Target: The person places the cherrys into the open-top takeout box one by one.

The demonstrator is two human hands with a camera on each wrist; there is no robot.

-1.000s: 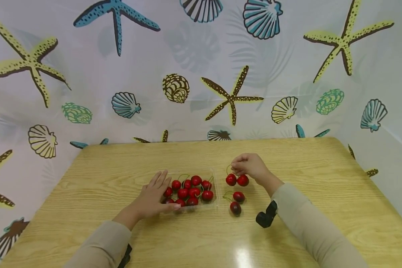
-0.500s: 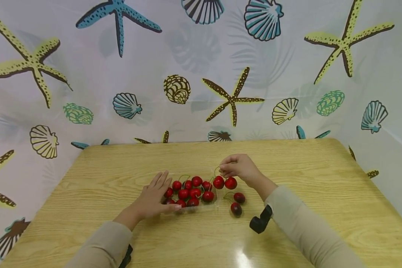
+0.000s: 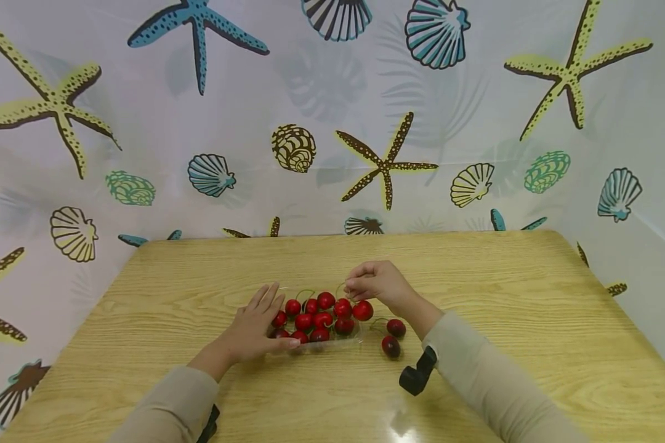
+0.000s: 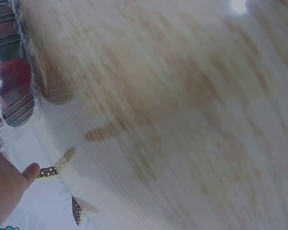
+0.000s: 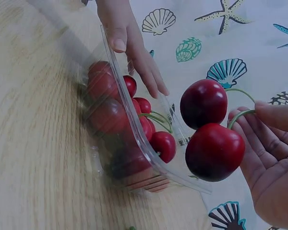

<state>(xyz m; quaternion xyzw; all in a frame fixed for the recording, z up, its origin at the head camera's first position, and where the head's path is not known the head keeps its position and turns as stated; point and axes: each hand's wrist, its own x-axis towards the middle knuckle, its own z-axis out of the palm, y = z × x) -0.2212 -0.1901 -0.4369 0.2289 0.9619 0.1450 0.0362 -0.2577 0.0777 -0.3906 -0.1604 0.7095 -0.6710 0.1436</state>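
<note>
My right hand [image 3: 379, 286] pinches the green stems of a pair of red cherries [image 5: 215, 152] between thumb and fingertips. The pair hangs over the right end of a clear plastic container [image 3: 360, 335], which holds several more cherries [image 3: 303, 321]. At the container's left end lies my left hand [image 3: 249, 329], fingers straight and spread, its thumb along the near rim. The right wrist view shows the hanging pair just beyond the rim. Only part of the left hand [image 4: 5, 189] shows in the left wrist view, below the container's corner.
Two darker cherries [image 3: 390, 346] joined by stems lie on the wooden table [image 3: 465, 264], right of the container. A white cloth [image 3: 310, 80] printed with starfish and shells stands behind the table and along its sides.
My right hand has moved left with the cherry pair, from over the table beside the container to its right end. The left hand has kept its place.
</note>
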